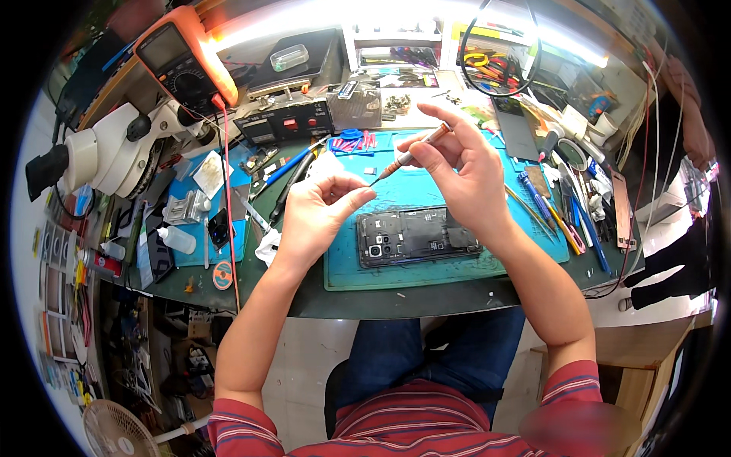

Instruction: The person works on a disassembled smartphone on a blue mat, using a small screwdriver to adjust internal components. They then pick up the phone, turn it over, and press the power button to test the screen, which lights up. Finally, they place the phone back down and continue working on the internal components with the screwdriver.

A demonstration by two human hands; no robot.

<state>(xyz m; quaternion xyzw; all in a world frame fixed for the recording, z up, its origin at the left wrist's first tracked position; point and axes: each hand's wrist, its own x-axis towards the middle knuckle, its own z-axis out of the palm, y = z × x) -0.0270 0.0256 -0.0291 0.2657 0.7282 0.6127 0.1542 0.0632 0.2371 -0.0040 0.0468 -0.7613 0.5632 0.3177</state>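
Note:
A smartphone (415, 238) with its back cover off lies on the teal work mat (343, 276), its camera lenses toward the left. Above the phone, my right hand (461, 164) grips a small screwdriver (407, 156) with a copper-coloured handle, tilted so its tip points down and left. My left hand (327, 209) is closed in a pinch right at the screwdriver's tip. Whatever sits between those fingertips is too small to make out.
Left of the mat are a white microscope (114, 152), an orange multimeter (186, 61) and a white squeeze bottle (177, 240). A black power supply (283, 119) stands behind. Screwdrivers and tweezers (533, 213) lie on the right. A bystander's legs (674, 263) show at far right.

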